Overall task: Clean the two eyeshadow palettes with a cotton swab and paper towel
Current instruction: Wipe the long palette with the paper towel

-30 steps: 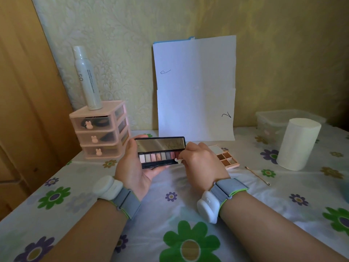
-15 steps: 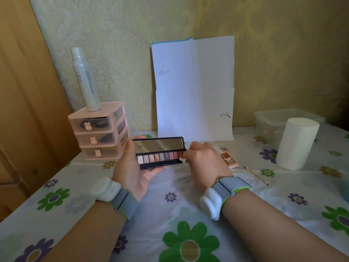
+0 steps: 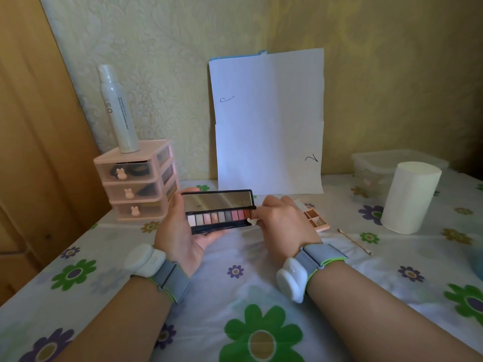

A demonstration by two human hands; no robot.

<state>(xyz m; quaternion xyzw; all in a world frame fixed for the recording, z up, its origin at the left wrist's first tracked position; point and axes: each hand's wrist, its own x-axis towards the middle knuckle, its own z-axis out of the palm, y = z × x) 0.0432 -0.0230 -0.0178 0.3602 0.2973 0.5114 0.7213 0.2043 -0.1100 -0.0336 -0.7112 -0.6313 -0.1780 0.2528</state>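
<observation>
The left hand [image 3: 180, 231] is cupping the black eyeshadow palette [image 3: 219, 212] from below and from its left end, fingers wrapped around the case and thumb lying against the lid's left edge. The palette is being held just above the flowered tablecloth [image 3: 235, 296], open, with its long axis running left to right across the view. The mirrored lid is standing up at the far side and the single row of colour pans is facing up toward the camera.

The right hand [image 3: 285, 220] is meeting the palette at its right end, fingers curled and pinching a small white piece [image 3: 252, 220], apparently paper towel or a swab tip; which one cannot be told. That white piece is touching the palette's right-most pans.

The second palette [image 3: 315, 218], pink and compact, is lying flat on the cloth just to the right of the black palette, partly hidden behind the right hand, its brown pans facing up. A cotton swab [image 3: 355, 241] is lying on the cloth further right of the black palette, its stick running diagonally from upper left to lower right. The paper towel roll [image 3: 410, 197] is standing upright well to the right of the black palette. A pink drawer organiser [image 3: 136, 181] is sitting just left of and behind the black palette, with a white spray can [image 3: 117, 111] standing on top.
</observation>
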